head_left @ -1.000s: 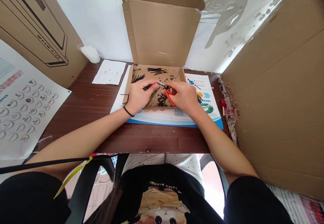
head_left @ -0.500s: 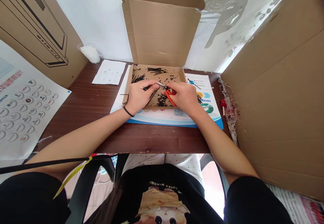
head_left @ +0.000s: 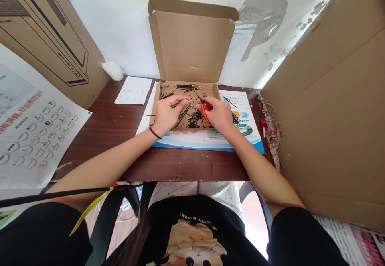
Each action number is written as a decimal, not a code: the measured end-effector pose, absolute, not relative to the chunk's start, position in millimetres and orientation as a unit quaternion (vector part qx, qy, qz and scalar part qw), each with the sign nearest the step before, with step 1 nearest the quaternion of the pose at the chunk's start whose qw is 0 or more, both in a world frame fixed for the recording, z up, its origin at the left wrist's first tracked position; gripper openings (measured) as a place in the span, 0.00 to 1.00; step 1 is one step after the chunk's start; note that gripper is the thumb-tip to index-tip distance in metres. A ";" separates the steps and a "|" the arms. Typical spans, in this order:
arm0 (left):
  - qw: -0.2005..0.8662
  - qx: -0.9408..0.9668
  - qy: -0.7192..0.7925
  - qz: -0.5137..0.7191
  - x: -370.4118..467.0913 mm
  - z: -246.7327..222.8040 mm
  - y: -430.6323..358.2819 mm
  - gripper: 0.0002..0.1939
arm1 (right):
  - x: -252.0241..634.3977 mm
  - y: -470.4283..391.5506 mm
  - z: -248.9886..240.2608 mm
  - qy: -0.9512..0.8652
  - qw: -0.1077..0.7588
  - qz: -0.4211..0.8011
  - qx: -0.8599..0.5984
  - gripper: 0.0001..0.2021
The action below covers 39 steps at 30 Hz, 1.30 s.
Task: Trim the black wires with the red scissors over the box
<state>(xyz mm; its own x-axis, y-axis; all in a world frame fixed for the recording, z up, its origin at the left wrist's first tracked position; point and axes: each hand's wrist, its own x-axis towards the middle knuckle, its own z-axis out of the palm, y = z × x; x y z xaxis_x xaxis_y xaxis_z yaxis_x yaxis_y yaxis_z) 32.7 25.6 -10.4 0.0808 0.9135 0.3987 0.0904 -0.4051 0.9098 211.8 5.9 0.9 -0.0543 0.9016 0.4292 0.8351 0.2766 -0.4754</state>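
Note:
Red-handled scissors (head_left: 206, 109) are gripped in my right hand (head_left: 220, 114), their blades pointing up and left over an open cardboard box (head_left: 191, 45). My left hand (head_left: 168, 113) is closed in a pinch above the box's left part, and what its fingertips hold is too small to make out. In the tray, a bundle of black strands with gold-coloured ends (head_left: 189, 87) lies at the back. Small black scraps (head_left: 195, 119) are scattered near the front, beside a few longer black strands (head_left: 182, 115).
A white paper slip (head_left: 133, 90) with dark bits lies left of the box. Printed sheets (head_left: 192, 141) lie under it. Large cartons stand left and right (head_left: 331, 109). A small red object with a wooden stick (head_left: 264, 125) is at the right.
The scissors have moved away from my left fingertips and now point further up. The camera view has shifted slightly. My left hand stays pinched.

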 end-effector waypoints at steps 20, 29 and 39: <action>0.557 0.558 0.341 0.513 37.2 5.8 28.6 0.18 | 195.6 11.2 -14.6 -0.623 0.489 0.416 -0.447 0.16; 0.631 0.509 0.303 0.501 38.4 -2.2 28.3 0.21 | 192.3 2.0 -13.8 -0.597 0.477 0.482 -0.430 0.14; 0.651 0.465 0.310 0.514 34.1 -16.7 24.3 0.17 | 189.8 -0.5 -13.8 -0.605 0.455 0.494 -0.427 0.14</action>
